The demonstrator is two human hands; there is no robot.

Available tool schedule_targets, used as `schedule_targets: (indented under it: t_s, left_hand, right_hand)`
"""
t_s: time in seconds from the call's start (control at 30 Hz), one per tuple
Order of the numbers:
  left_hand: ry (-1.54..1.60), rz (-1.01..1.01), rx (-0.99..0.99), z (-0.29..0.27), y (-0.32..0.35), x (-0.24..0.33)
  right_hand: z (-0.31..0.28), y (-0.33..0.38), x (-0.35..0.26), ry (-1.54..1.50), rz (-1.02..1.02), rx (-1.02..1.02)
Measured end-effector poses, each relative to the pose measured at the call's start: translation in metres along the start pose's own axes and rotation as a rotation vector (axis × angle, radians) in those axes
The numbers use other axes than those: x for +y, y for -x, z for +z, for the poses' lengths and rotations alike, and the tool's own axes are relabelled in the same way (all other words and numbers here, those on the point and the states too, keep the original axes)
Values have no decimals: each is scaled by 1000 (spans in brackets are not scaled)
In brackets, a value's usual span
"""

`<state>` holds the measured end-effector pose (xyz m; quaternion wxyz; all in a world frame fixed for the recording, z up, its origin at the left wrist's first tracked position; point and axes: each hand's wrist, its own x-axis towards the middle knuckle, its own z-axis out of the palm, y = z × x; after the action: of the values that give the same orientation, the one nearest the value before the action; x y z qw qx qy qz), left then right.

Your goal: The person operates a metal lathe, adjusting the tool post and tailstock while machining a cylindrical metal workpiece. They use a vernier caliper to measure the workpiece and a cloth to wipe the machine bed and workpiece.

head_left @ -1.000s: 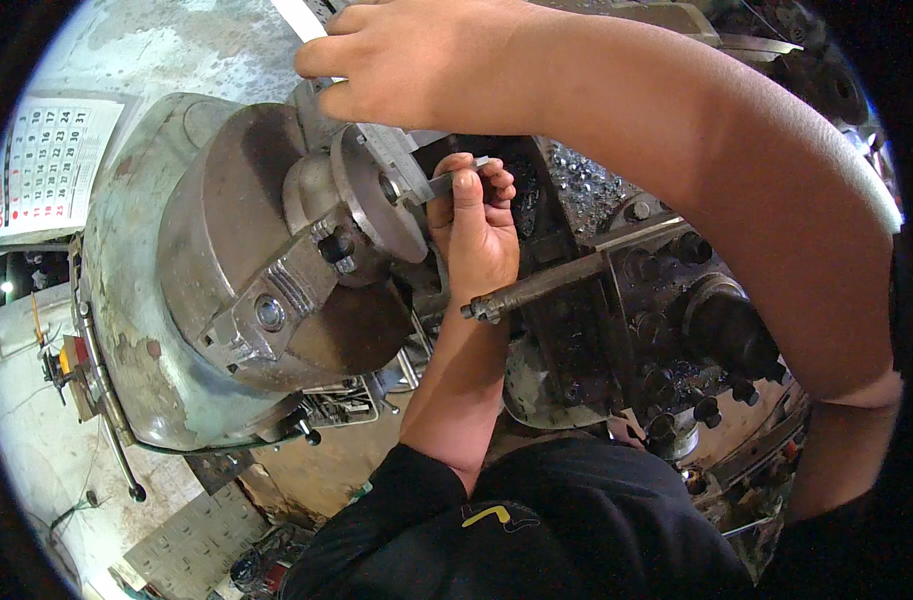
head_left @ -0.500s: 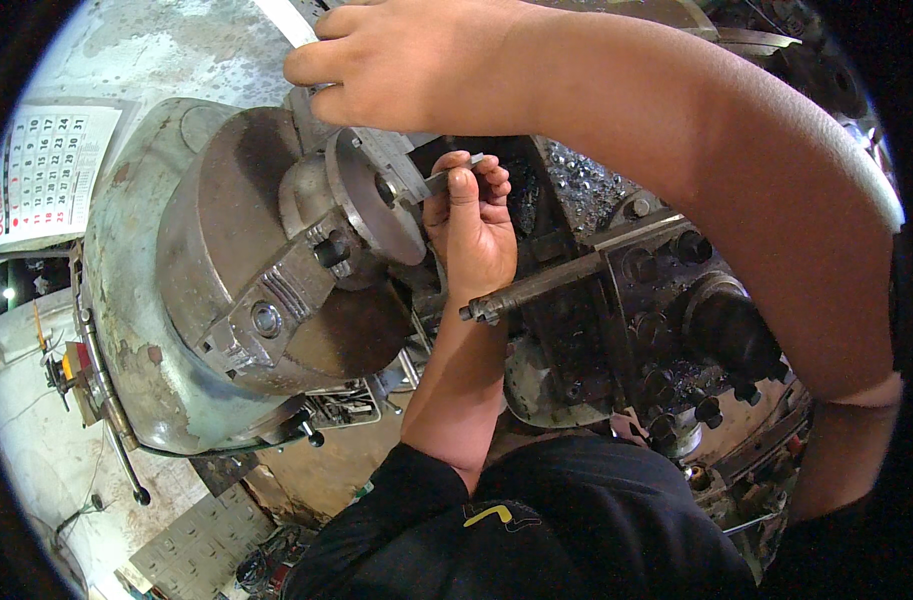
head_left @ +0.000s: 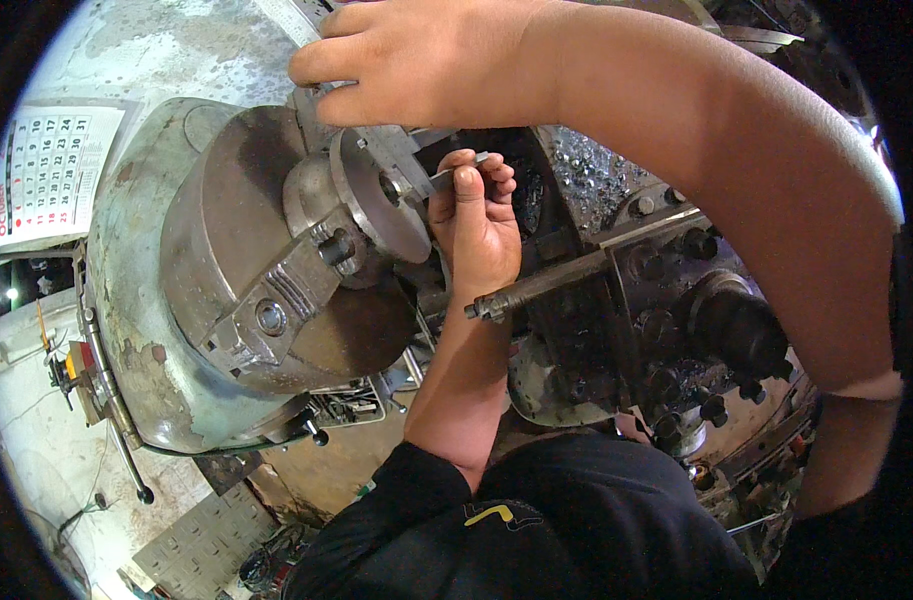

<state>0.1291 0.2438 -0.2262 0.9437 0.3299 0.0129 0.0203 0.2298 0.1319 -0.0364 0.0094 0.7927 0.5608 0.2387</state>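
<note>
A round metal workpiece (head_left: pixel 381 205) is clamped in the big grey lathe chuck (head_left: pixel 246 280). My right hand (head_left: pixel 416 60) reaches over from the right and grips a flat steel measuring tool (head_left: pixel 391 150) that lies across the workpiece's face. My left hand (head_left: pixel 476 225) comes up from below, just right of the workpiece. Its fingers pinch the tool's lower end (head_left: pixel 454 177) at the workpiece's centre hole. Most of the tool is hidden under my right hand.
A steel handle bar (head_left: pixel 546 285) sticks out from the dark, chip-covered tool post and carriage (head_left: pixel 676 300) on the right. The green headstock housing (head_left: pixel 126 330) wraps around the chuck. A wall calendar (head_left: pixel 46 170) hangs at the left. Levers and knobs (head_left: pixel 716 410) sit at the lower right.
Both hands stay on the tool at the workpiece. Only the view has shifted slightly.
</note>
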Motion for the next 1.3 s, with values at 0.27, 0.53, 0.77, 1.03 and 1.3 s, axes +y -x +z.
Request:
schedule_targets:
  t_s: [0.27,0.53,0.77,1.03,1.3]
  left_hand:
    - [5,13,38,2,3,-1]
    - [6,29,46,2,4,-3]
    - [5,26,40,2,2,-2]
    - [-11,37,30,2,1,-2]
    - [-12,37,33,3,2,-2]
  right_hand:
    - [0,2,0,-139,23,-19]
    - [1,3,1,-115,2,9]
    - [8,1,1,-114,6,50]
    - [14,0,1,-136,11,54]
    - [17,-1,1,-154,15,58]
